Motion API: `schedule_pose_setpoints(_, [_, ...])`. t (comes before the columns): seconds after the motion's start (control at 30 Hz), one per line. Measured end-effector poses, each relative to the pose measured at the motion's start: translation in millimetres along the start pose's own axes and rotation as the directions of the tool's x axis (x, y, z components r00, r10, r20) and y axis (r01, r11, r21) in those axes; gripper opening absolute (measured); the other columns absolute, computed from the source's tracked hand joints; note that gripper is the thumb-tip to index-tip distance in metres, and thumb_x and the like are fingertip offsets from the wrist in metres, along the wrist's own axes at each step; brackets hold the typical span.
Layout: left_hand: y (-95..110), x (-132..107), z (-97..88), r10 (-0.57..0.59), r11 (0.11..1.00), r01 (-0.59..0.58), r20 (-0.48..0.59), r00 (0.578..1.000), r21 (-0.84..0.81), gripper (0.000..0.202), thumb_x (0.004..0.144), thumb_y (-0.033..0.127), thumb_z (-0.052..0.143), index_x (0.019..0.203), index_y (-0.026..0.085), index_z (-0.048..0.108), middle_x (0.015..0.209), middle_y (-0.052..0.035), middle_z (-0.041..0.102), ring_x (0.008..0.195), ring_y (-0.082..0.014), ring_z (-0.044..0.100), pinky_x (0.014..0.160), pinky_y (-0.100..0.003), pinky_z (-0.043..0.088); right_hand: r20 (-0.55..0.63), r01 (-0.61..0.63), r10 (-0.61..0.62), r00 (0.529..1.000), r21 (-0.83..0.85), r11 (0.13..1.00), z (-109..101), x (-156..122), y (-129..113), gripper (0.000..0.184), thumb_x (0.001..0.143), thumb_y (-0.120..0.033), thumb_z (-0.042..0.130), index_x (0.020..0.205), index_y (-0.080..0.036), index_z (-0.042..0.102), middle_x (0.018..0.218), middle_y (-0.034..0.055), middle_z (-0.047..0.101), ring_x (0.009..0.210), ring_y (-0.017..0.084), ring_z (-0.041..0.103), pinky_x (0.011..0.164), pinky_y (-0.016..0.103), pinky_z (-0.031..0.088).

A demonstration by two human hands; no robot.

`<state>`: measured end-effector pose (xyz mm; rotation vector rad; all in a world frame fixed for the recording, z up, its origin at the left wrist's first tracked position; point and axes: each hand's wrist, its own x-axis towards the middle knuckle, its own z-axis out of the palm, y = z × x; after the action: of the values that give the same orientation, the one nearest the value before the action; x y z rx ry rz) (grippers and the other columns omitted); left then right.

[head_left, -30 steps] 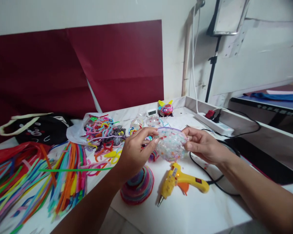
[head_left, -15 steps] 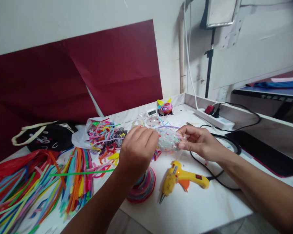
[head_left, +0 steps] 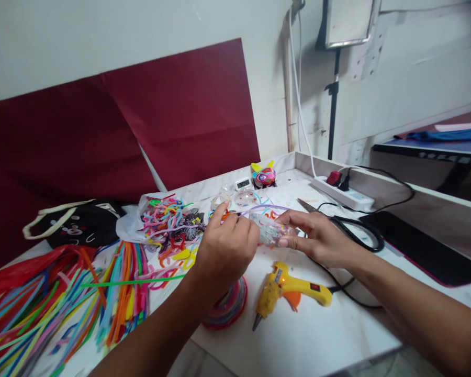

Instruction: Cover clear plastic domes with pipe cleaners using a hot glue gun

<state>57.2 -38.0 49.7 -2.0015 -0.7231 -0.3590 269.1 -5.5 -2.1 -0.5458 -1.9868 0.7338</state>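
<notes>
Between my hands is a clear, glossy piece with coloured specks (head_left: 269,230), held above the table. My right hand (head_left: 322,235) pinches its right end between thumb and fingers. My left hand (head_left: 230,243) is closed at the left end, its index finger raised and its thumb hidden. Below them a yellow hot glue gun (head_left: 284,288) lies on its side, nozzle toward me, with a small light glowing. Partly under my left wrist sits a round coil of pink, red and blue pipe cleaners (head_left: 231,309). Yellow-handled scissors (head_left: 188,256) lie left of that hand.
Loose pipe cleaners (head_left: 125,288) spread across the left, beside a bag of curled pieces (head_left: 129,225) and a black pouch (head_left: 82,225). A yellow-eared ball (head_left: 264,175) and small timer (head_left: 243,184) stand behind. Rightward are a power strip (head_left: 345,195), cables and a black phone-like slab (head_left: 424,246).
My left index finger has lifted off the clear piece, and the piece has tilted in my right hand. The view has shifted slightly.
</notes>
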Motion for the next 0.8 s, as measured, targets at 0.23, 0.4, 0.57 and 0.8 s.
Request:
schedule_pose_setpoints(0.23, [-4.4, -2.2, 4.2, -0.040, 0.996, 0.037, -0.038, 0.998, -0.084, 0.022, 0.087, 0.014, 0.052, 0.067, 0.018, 0.059, 0.060, 0.0005, 0.058, 0.059, -0.0166, 0.054, 0.097, -0.049, 0.050, -0.005, 0.039, -0.039, 0.999, -0.026, 0.999, 1.5, -0.3, -0.3, 0.006, 0.088, -0.022, 0.067, 0.091, -0.017, 0.065, 0.082, -0.0010, 0.065, 0.071, 0.010, 0.054, 0.065, 0.021, 0.040])
schedule_pose_setpoints(0.4, [-3.9, -4.6, 14.6, -0.147, 0.975, 0.118, -0.146, 0.978, -0.189, 0.025, 0.086, 0.017, 0.055, 0.062, 0.018, 0.058, 0.058, 0.0016, 0.059, 0.058, -0.0147, 0.056, 0.095, -0.045, 0.049, -0.027, -0.037, 0.039, 0.999, 0.070, 0.997, 3.6, 0.4, 1.6, 0.009, 0.087, -0.025, 0.067, 0.089, -0.017, 0.064, 0.080, -0.0011, 0.062, 0.074, 0.012, 0.054, 0.068, 0.023, 0.040])
schedule_pose_setpoints(0.57, [-1.3, -7.1, 22.1, -0.258, 0.931, 0.192, -0.190, 0.947, -0.310, 0.021, 0.081, 0.013, 0.058, 0.061, 0.018, 0.059, 0.057, 0.0016, 0.062, 0.057, -0.0138, 0.057, 0.097, -0.045, 0.048, -0.036, -0.046, 0.050, 0.998, 0.104, 0.994, 5.2, 0.4, 2.6, 0.009, 0.087, -0.026, 0.068, 0.090, -0.017, 0.064, 0.081, -0.0012, 0.061, 0.075, 0.012, 0.053, 0.069, 0.023, 0.040])
schedule_pose_setpoints(0.8, [-1.5, -8.1, 21.6, -0.314, 0.898, 0.218, -0.210, 0.926, -0.382, 0.019, 0.077, 0.011, 0.058, 0.059, 0.018, 0.060, 0.057, 0.0023, 0.063, 0.054, -0.0130, 0.057, 0.097, -0.044, 0.049, -0.057, -0.004, 0.005, 0.998, 0.023, 1.000, 6.7, -0.8, 2.0, 0.010, 0.087, -0.025, 0.068, 0.093, -0.017, 0.065, 0.079, -0.0007, 0.063, 0.071, 0.012, 0.054, 0.066, 0.023, 0.041])
